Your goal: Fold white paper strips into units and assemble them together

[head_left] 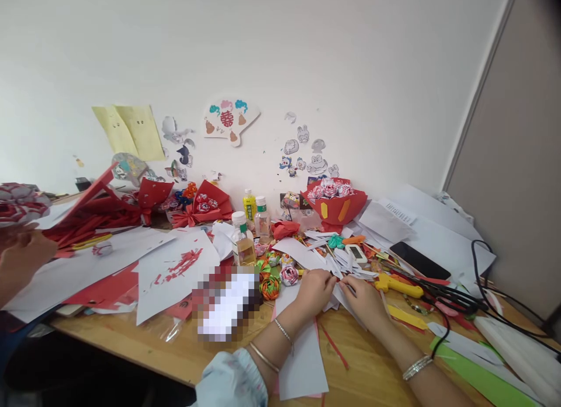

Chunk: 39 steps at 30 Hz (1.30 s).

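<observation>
My left hand (316, 290) and my right hand (364, 301) meet over the table, fingertips pinched close together. Between them a narrow white paper strip (347, 302) slants down beside my right hand; my fingers hide its upper end. Below my left wrist lies a white sheet (302, 372) over pink paper. Several folded paper flowers, among them an orange-and-green one (270, 288) and a pink-and-white one (289, 274), sit just left of my left hand. A heap of cut white paper strips (346, 262) lies beyond my fingers.
Bottles (243, 243) stand behind the flowers. A red-wrapped paper bouquet (335, 202) stands by the wall. To the right are a yellow glue gun (400, 285), a black phone (419, 260) and dark cables (456, 293). Another person's hand (26, 258) holds a paper flower at far left.
</observation>
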Motion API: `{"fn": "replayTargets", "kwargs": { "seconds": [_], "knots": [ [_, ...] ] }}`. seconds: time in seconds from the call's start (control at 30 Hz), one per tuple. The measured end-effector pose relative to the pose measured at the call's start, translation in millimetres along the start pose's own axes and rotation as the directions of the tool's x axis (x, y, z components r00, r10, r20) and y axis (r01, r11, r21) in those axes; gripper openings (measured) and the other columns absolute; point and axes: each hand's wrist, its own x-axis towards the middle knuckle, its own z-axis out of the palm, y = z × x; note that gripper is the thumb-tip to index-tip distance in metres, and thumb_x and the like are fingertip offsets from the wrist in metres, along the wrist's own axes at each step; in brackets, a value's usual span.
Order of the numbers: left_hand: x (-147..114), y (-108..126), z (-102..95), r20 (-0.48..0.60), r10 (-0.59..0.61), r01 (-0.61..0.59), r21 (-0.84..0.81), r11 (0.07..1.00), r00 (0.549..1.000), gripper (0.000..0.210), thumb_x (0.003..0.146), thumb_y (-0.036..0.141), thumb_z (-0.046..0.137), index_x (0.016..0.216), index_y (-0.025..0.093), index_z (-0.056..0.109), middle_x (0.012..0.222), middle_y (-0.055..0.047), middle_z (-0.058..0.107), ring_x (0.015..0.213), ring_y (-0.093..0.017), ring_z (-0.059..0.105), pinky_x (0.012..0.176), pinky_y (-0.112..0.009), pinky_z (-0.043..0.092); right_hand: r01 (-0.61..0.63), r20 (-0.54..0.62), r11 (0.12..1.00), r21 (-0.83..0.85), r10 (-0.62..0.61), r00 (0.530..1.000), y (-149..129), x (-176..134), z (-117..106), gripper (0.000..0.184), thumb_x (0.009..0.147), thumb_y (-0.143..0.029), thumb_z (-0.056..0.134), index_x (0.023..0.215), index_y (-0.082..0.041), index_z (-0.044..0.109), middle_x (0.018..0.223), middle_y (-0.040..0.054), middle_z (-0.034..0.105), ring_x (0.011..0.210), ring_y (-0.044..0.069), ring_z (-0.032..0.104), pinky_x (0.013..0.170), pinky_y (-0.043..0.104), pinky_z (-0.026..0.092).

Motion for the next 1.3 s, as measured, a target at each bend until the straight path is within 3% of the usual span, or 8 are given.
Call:
{"fn": "replayTargets", "kwargs": {
  "seconds": [0.17, 0.53, 0.97, 1.13, 1.3],
  "knots": [
    [-5, -6, 7.1, -0.008, -0.007, 0.006, -0.135, 0.991, 1.000, 0.027, 0.080, 0.027, 0.037, 0.073, 0.016, 0.059, 0.075, -0.005, 0.063, 0.069, -0.015, 0.054, 0.063, -0.024, 0.036, -0.017, -0.002, 1.000, -0.020, 0.017, 1.000, 0, 0, 1, 0.025, 0.081, -0.030, 0.033, 0.076, -0.020, 0.056, 0.072, 0.0024, 0.062, 0.070, 0.018, 0.055, 0.059, 0.025, 0.034],
    [-4, -9, 17.9, 0.001, -0.012, 0.011, -0.341, 0.940, 1.000, 0.021, 0.078, 0.023, 0.036, 0.077, 0.016, 0.056, 0.074, -0.001, 0.061, 0.066, -0.012, 0.052, 0.058, -0.020, 0.037, 0.099, 0.043, 0.995, -0.024, -0.098, 0.994, -1, -3, 4, 0.026, 0.083, -0.027, 0.033, 0.084, -0.019, 0.057, 0.081, 0.0047, 0.062, 0.078, 0.019, 0.054, 0.067, 0.027, 0.036],
    [-6, -8, 12.9, -0.001, 0.012, -0.011, -0.320, 0.947, 1.000, 0.022, 0.080, 0.027, 0.037, 0.076, 0.017, 0.056, 0.076, -0.002, 0.061, 0.068, -0.013, 0.052, 0.059, -0.021, 0.037, 0.107, 0.040, 0.989, -0.104, -0.104, 0.994, -1, -3, 2, 0.028, 0.084, -0.028, 0.031, 0.083, -0.019, 0.058, 0.077, 0.0035, 0.061, 0.075, 0.018, 0.053, 0.064, 0.026, 0.035],
    [-6, -8, 8.6, -0.020, -0.002, -0.004, -0.273, 0.962, 1.000, 0.025, 0.081, 0.027, 0.035, 0.077, 0.016, 0.057, 0.077, -0.004, 0.061, 0.069, -0.014, 0.053, 0.060, -0.023, 0.037, 0.090, -0.015, 0.987, -0.133, -0.092, 0.996, -2, -3, 0, 0.027, 0.085, -0.029, 0.031, 0.081, -0.020, 0.057, 0.074, 0.0026, 0.061, 0.072, 0.017, 0.053, 0.060, 0.025, 0.033],
    [-6, -6, 5.7, -0.010, 0.061, -0.061, -0.235, 0.970, 0.998, 0.022, 0.079, 0.025, 0.039, 0.078, 0.017, 0.060, 0.078, -0.003, 0.063, 0.073, -0.014, 0.055, 0.065, -0.023, 0.038, 0.183, -0.003, 0.962, -0.204, -0.187, 0.982, 0, -2, -2, 0.028, 0.085, -0.024, 0.032, 0.076, -0.019, 0.057, 0.072, 0.0033, 0.059, 0.072, 0.017, 0.051, 0.060, 0.025, 0.032]
  ]
}}
